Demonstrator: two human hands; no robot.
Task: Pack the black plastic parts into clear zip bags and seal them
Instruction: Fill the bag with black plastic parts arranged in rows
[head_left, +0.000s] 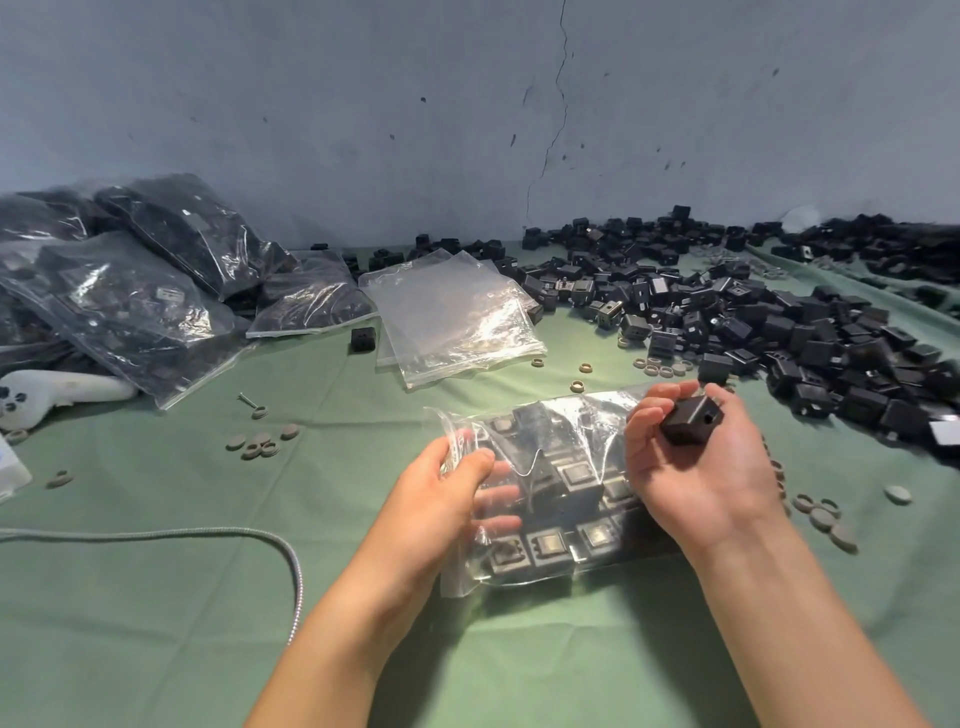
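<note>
Mid-task — filled bags piled far left, big loose pile unpacked at right. Left hand pinches open the half-full zip bag on the cloth; right hand curls its fingers round one black part — bag unsealed.

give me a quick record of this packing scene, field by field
left hand: pinches the mouth end of the zip bag, fingers seen through the plastic
right hand: grips one black part over the bag
zip bag: partly filled with black parts, not yet sealed, lying on the green cloth
loose parts pile: right side, reaching back to the wall
empty bags: stacked behind the zip bag
filled bags: heaped at far left
</note>
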